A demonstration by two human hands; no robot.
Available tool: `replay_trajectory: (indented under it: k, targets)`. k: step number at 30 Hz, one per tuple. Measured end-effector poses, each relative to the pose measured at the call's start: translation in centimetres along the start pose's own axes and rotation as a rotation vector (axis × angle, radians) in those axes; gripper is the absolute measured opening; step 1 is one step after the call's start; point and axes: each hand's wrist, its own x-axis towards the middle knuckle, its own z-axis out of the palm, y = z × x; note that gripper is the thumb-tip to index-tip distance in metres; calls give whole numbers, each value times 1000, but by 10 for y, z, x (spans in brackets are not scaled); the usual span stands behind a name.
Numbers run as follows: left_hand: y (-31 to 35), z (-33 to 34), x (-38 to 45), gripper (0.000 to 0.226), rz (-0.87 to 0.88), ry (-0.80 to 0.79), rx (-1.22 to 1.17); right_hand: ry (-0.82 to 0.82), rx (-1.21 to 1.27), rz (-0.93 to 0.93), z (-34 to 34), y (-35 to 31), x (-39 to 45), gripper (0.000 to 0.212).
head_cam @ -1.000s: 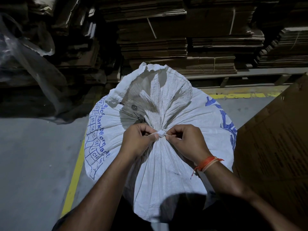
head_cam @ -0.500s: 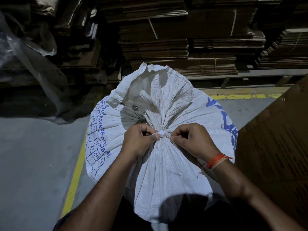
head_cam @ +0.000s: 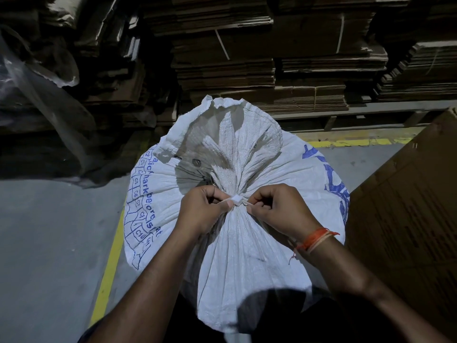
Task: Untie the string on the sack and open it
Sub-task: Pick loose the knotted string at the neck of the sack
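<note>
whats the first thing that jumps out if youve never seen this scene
A big white woven sack with blue print fills the centre, its neck gathered by a white tie. The left hand and right hand pinch that tie from either side. Stacks of flattened cardboard rise behind.

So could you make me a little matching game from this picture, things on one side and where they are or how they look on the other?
Things:
1. sack
2. string
3. wrist thread
4. floor line

Descriptions:
A. yellow, running left of the sack
B. orange, on the right arm
C. white with blue print, neck gathered shut
D. white, pinched from both sides by the left hand and right hand

Pairs: 1-C, 2-D, 3-B, 4-A
</note>
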Motion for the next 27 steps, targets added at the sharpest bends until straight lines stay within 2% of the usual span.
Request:
replay_trajectory:
  k: [7,19,23,27]
  targets:
    - [0,0,0,7,-11,-7,-28,-14,-30,-9,-9,5,1,9]
    - [1,-1,-1,6,5,-9,17,123,-35,-46,17,2,3,7]
    - [4,0,-2,6,-4,-29,-21,140,66,-29,19,-1,1,6]
    - [9,0,-3,11,-37,-69,-53,98,96,-73,20,-9,-5,24]
